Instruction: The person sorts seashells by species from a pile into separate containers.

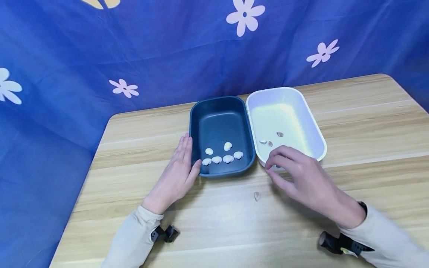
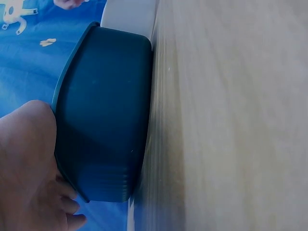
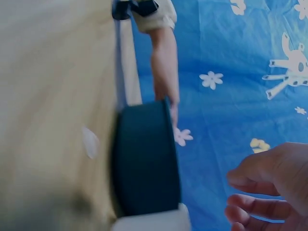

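Note:
My left hand (image 1: 174, 173) lies with straight fingers along the left side of the dark blue tray (image 1: 219, 173), thumb at its rim. In that tray several white ribbed seashells (image 1: 228, 159) form a row, with two more behind them. My right hand (image 1: 306, 178) hovers over the front edge of the white tray (image 1: 320, 143), fingers loosely bent. In the right wrist view a gap shows between thumb and fingers (image 3: 255, 204), and nothing is seen in it. Several small brownish shells (image 1: 279, 134) lie in the white tray; the hand hides its front part.
A single small pale shell (image 1: 257, 196) lies on the wooden table (image 1: 218, 230) in front of the trays. Both trays stand side by side near the table's back edge. A blue curtain with white flowers (image 1: 167, 56) hangs behind.

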`<state>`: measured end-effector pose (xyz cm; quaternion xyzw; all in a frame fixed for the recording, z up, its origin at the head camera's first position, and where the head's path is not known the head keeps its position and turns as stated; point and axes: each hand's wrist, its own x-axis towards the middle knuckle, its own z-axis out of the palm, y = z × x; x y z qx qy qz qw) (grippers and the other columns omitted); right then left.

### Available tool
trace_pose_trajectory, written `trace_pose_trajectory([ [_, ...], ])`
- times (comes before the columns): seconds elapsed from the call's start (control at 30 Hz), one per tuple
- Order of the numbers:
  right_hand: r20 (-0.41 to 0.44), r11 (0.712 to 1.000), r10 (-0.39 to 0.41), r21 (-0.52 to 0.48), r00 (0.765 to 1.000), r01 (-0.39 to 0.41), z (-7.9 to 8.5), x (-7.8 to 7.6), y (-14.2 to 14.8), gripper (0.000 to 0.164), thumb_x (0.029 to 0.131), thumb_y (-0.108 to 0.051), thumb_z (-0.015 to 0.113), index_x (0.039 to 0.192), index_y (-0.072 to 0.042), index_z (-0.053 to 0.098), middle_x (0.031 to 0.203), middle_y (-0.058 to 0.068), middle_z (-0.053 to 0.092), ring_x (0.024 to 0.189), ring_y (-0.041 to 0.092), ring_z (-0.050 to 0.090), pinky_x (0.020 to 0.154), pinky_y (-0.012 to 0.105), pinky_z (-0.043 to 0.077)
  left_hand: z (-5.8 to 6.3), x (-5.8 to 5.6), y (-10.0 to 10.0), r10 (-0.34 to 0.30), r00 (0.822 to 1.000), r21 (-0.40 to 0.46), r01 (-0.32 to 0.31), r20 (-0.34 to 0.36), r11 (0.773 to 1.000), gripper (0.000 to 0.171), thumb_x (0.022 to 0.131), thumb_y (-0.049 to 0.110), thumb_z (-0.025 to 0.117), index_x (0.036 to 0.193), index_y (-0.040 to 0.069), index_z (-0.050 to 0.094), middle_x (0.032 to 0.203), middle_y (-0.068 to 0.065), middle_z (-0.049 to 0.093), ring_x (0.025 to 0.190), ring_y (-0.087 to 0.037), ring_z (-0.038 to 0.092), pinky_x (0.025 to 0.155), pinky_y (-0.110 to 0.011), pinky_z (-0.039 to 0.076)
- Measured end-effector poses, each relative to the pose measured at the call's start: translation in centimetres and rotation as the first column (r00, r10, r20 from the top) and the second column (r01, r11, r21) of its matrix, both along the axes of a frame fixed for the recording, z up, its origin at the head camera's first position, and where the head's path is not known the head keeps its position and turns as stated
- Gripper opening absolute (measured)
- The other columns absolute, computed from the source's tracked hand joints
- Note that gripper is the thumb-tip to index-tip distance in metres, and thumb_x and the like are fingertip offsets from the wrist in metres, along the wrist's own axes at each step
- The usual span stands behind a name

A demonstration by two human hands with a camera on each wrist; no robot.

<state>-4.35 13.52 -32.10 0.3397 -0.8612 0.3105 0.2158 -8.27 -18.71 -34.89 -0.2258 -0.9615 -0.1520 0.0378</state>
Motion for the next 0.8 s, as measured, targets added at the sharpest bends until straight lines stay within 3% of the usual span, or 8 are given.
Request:
trace_pose_trajectory([
  [0.23, 0.045, 1.000, 0.009, -0.007, 0.999, -0.009, -1.6, 1.8, -1.0, 0.017, 0.074, -0.005, 0.075, 0.086, -0.014, 0.068, 0.088, -0.009, 0.063, 0.073, 0.004, 0.058, 0.064, 0.017, 0.050, -0.1, -0.1, -0.1, 0.006, 1.000, -0.003, -0.006, 0.011, 1.000, 0.068, 0.104, 0.036, 0.031, 0.151, -0.009, 0.009, 0.158, -0.024, 0.005, 0.147, -0.029, -0.001, 0.118, -0.049, 0.014],
  [0.4, 0.104, 0.998, -0.063, 0.006, 0.993, 0.062, -2.9, 3.0, -2.2, 0.011, 0.076, -0.010, 0.076, 0.082, -0.015, 0.069, 0.073, -0.014, 0.056, 0.059, -0.002, 0.049, 0.051, 0.010, 0.040, -0.1, -0.2, -0.1, 0.003, 1.000, 0.004, -0.003, 0.007, 1.000, 0.067, 0.104, 0.032, 0.035, 0.151, -0.009, 0.009, 0.158, -0.024, 0.005, 0.147, -0.030, 0.000, 0.117, -0.050, 0.015],
  [0.6, 0.216, 0.974, -0.205, 0.146, 0.955, 0.176, -4.1, 3.4, -3.1, 0.011, 0.078, -0.020, 0.078, 0.079, -0.020, 0.067, 0.068, -0.016, 0.053, 0.058, -0.003, 0.046, 0.049, 0.019, 0.040, 0.0, -0.1, -0.2, 0.005, 1.000, 0.004, -0.005, 0.014, 1.000, 0.068, 0.104, 0.033, 0.035, 0.151, -0.008, 0.008, 0.159, -0.023, 0.004, 0.147, -0.029, 0.000, 0.117, -0.050, 0.015],
  [0.8, 0.282, 0.945, -0.278, 0.250, 0.918, 0.210, -4.9, 3.3, -3.3, 0.016, 0.076, -0.029, 0.078, 0.082, -0.019, 0.067, 0.070, -0.015, 0.054, 0.060, 0.000, 0.048, 0.049, 0.023, 0.040, 0.0, -0.1, -0.1, 0.003, 1.000, 0.002, -0.003, 0.004, 1.000, 0.068, 0.104, 0.034, 0.033, 0.151, -0.008, 0.009, 0.159, -0.023, 0.004, 0.147, -0.029, 0.001, 0.117, -0.050, 0.015],
])
